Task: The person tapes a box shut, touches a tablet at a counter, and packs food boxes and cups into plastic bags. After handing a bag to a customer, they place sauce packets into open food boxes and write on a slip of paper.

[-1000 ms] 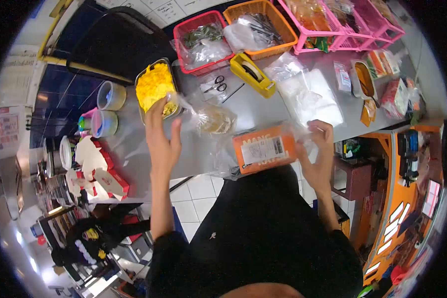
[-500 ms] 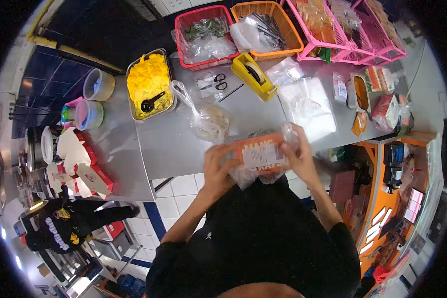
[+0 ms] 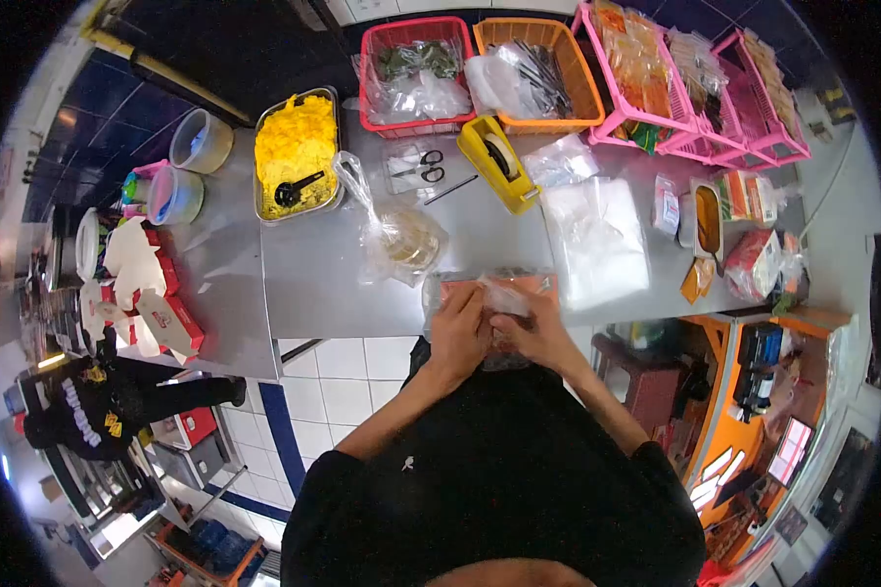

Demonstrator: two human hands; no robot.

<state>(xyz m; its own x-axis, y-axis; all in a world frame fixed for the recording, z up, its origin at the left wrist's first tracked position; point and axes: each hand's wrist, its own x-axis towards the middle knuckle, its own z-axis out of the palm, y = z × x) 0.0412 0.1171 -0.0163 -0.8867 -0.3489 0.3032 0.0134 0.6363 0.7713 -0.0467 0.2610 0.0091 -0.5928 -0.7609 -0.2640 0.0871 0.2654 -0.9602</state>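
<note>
An orange printed package [image 3: 544, 285] in a clear plastic bag lies at the table's front edge, against my body. My left hand [image 3: 460, 328] is closed on gathered plastic of the bag [image 3: 504, 297] over the package. My right hand [image 3: 536, 335] grips the same plastic from the other side, fingers bent and thumb pointing left. Both hands cover most of the package's print. Just beyond sits a knotted clear bag [image 3: 406, 240] with something pale brown inside. A yellow tape dispenser [image 3: 515, 186] stands farther back.
A tray of yellow shredded food [image 3: 296, 147] with a black scoop is at the left. Scissors [image 3: 429, 166], a pen [image 3: 450, 190] and white plastic sheets [image 3: 597, 245] lie on the table. Red [image 3: 370, 73] and orange [image 3: 589, 73] baskets line the back. A co-worker [image 3: 117, 406] is at lower left.
Both hands have moved closer together over the package, from its sides to its middle. The plastic is now bunched between them, and the white label on the package is covered.
</note>
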